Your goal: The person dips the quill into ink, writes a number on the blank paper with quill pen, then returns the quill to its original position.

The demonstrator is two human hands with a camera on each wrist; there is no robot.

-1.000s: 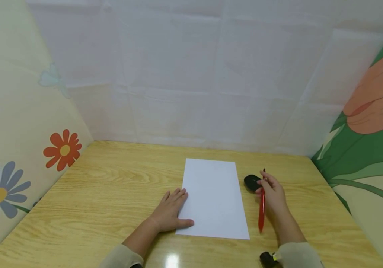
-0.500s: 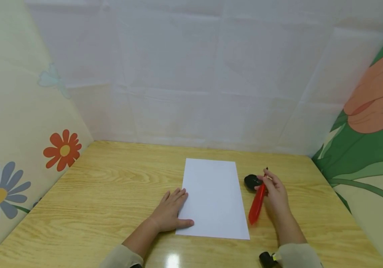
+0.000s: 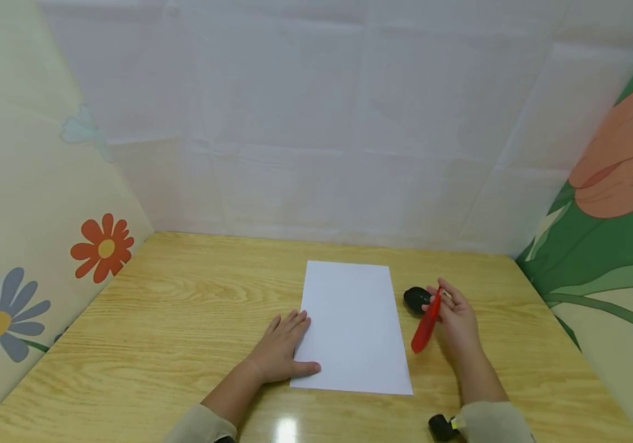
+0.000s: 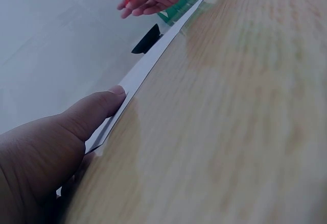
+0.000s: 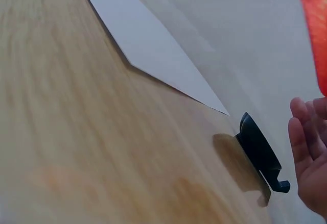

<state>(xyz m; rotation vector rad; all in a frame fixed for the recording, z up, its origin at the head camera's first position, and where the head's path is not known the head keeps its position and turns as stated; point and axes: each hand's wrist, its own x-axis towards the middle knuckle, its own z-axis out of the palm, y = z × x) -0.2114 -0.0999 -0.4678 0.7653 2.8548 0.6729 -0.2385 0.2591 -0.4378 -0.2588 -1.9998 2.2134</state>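
Note:
A blank white sheet of paper (image 3: 357,326) lies on the wooden table. My left hand (image 3: 278,352) rests flat over its left edge, fingers straight and thumb spread onto the sheet. To the right of the paper, my right hand (image 3: 460,323) pinches a red feather-shaped pen (image 3: 425,329) between thumb and fingertips. The broad red end slants down and to the left, towards the paper. Close by the right fingers sits a small black dish (image 3: 415,299), partly covered by them; in the right wrist view the dish (image 5: 258,145) shows a short hooked end.
A plain white cloth (image 3: 294,123) hangs behind the table (image 3: 194,307). Flower-patterned panels (image 3: 11,184) stand at the left and right sides. A black wrist camera (image 3: 441,427) sits beside the right sleeve, close to the tabletop.
The red pen has turned in my right hand: its lower end has swung left and up, and the dark tip at its top no longer shows. The left hand and paper stay put.

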